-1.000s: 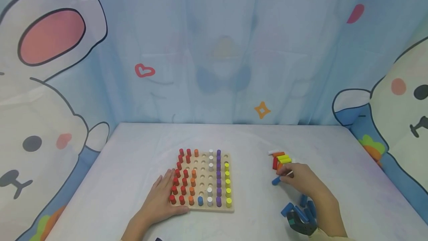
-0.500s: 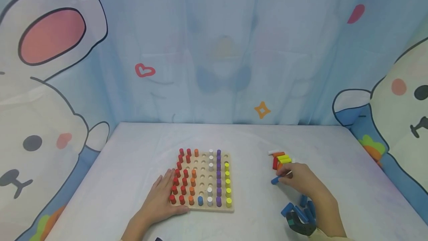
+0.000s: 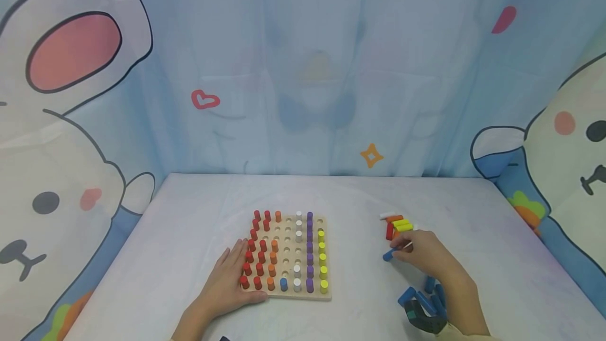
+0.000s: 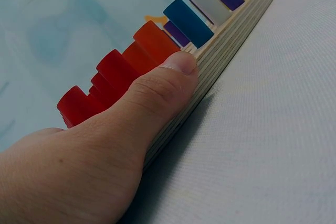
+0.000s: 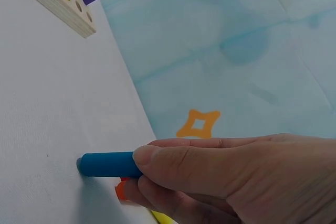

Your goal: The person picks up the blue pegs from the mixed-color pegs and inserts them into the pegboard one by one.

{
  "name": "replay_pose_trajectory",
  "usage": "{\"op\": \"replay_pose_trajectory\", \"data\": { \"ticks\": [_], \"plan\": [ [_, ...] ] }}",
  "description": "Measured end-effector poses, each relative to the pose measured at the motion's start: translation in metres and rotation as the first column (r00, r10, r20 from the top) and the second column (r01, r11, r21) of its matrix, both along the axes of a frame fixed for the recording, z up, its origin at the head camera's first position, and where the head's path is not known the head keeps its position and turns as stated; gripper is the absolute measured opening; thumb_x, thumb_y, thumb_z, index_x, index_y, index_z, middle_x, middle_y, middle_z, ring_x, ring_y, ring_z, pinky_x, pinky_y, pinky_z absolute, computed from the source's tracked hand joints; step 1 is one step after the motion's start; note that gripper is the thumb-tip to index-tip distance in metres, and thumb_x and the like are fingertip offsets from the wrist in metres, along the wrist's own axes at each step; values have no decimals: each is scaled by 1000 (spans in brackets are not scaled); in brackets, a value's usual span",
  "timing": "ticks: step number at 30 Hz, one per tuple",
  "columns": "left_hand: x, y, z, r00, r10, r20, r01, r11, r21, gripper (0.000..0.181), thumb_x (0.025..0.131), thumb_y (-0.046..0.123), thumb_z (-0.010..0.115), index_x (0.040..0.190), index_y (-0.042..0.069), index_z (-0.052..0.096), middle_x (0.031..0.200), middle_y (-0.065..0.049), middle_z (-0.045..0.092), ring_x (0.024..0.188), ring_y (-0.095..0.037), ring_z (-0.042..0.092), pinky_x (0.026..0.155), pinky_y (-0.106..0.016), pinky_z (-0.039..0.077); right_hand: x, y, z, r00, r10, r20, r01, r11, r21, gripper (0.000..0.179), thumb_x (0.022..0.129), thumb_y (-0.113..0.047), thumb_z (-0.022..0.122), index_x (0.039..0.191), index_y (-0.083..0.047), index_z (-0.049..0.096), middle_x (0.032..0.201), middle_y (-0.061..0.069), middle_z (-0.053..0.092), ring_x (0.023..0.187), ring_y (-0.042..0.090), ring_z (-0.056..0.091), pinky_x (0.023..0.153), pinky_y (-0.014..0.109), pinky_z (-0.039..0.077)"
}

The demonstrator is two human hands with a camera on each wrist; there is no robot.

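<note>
A square wooden pegboard [image 3: 316, 296] lies left of centre, with red, orange, white, purple and yellow pegs and one blue peg [image 3: 283, 284] upright in its holes. My left hand [image 3: 222, 284] rests against its near left corner, fingers straight along the left side. In the left wrist view the thumb [image 4: 163, 85] presses on the front edge beside the pegs. My right hand [image 3: 428, 254] pinches a loose blue peg [image 5: 107, 164] between thumb and fingers, its free end pointing left, close over the table. The fingertips behind the peg are partly hidden.
Just beyond the right hand lies a small pile of yellow pegs [image 3: 401, 223], with red, orange and white ones. Several blue pegs [image 3: 425, 303] lie under the right wrist, near a dark wrist device [image 3: 423, 320]. A patterned blue curtain [image 3: 307, 67] hangs behind the table.
My right hand, with the blue peg in its pinch, has shifted very slightly to the left. The left hand and the pegboard have not moved.
</note>
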State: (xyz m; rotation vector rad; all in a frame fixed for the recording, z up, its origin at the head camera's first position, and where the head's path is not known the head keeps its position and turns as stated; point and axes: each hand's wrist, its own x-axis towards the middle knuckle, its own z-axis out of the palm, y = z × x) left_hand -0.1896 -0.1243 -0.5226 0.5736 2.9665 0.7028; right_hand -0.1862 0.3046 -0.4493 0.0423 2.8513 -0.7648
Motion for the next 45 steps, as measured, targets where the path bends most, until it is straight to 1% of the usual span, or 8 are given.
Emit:
{"op": "replay_pose_trajectory", "data": {
  "ticks": [4, 9, 14, 19, 26, 33, 40, 45],
  "plan": [
    [0, 0, 0, 1000, 2, -5, -2, 1000, 5, 124, 61, 84, 59, 150, 6, 24, 157, -11, 27, 146, -23, 23, 119, -49, 16, -1, -2, 0, 1000, -7, 7, 7, 1000, 11, 19, 81, -15, 74, 99, -10, 69, 90, 1, 66, 80, 14, 57, 73, 33, 56],
    [0, 0, -1, 1000, 4, -2, -4, 1000, 0, 124, 61, 85, 58, 151, 7, 24, 157, -9, 26, 146, -22, 22, 119, -48, 15, -1, -4, -1, 1000, -7, -10, 7, 1000, 18, 18, 81, -14, 75, 98, -10, 69, 88, 0, 66, 78, 14, 56, 72, 32, 56],
    [-1, 0, -1, 1000, 4, -1, -4, 1000, 3, 124, 61, 85, 58, 151, 7, 23, 157, -10, 25, 146, -22, 21, 120, -48, 15, -1, -5, -2, 1000, 3, -29, -2, 1000, 20, 18, 80, -15, 75, 97, -10, 70, 89, -1, 66, 82, 14, 59, 75, 34, 57],
    [-1, 0, -1, 1000, 6, 4, -6, 1000, 8, 125, 61, 85, 59, 151, 7, 23, 157, -10, 24, 147, -21, 20, 120, -47, 13, -1, -5, -1, 999, 20, -40, -20, 1000, -3, 15, 81, -14, 74, 94, -10, 70, 89, 0, 66, 82, 15, 61, 75, 36, 57],
    [-2, 0, -2, 1000, 1, 12, -1, 1000, 2, 124, 62, 84, 59, 152, 8, 21, 158, -9, 24, 147, -22, 20, 120, -48, 14, -4, -8, -4, 1000, 6, -31, -6, 1000, 14, 18, 81, -16, 75, 97, -10, 70, 89, 0, 66, 80, 14, 59, 73, 34, 56],
    [-2, 0, -2, 1000, -2, 17, 2, 1000, -4, 123, 63, 83, 59, 152, 8, 21, 158, -9, 24, 146, -23, 21, 119, -49, 15, -4, -12, -6, 1000, 1, -19, -1, 1000, 16, 19, 81, -17, 75, 98, -11, 69, 83, -1, 65, 77, 14, 55, 71, 30, 55],
    [-1, 1, -1, 1000, 8, 25, -8, 1000, -4, 123, 62, 82, 61, 152, 8, 21, 158, -8, 24, 147, -22, 20, 120, -48, 14, -4, -15, -6, 998, 28, -53, -28, 1000, 6, 17, 81, -15, 74, 96, -11, 69, 81, -2, 65, 76, 12, 56, 72, 31, 56],
    [-1, 0, -1, 999, 17, 36, -17, 1000, -2, 124, 60, 84, 60, 152, 10, 20, 158, -7, 22, 147, -20, 19, 120, -47, 12, -4, -19, -5, 997, 41, -72, -42, 999, -7, 15, 81, -15, 74, 95, -10, 69, 80, -3, 66, 74, 11, 57, 71, 29, 56]
  ]
}}
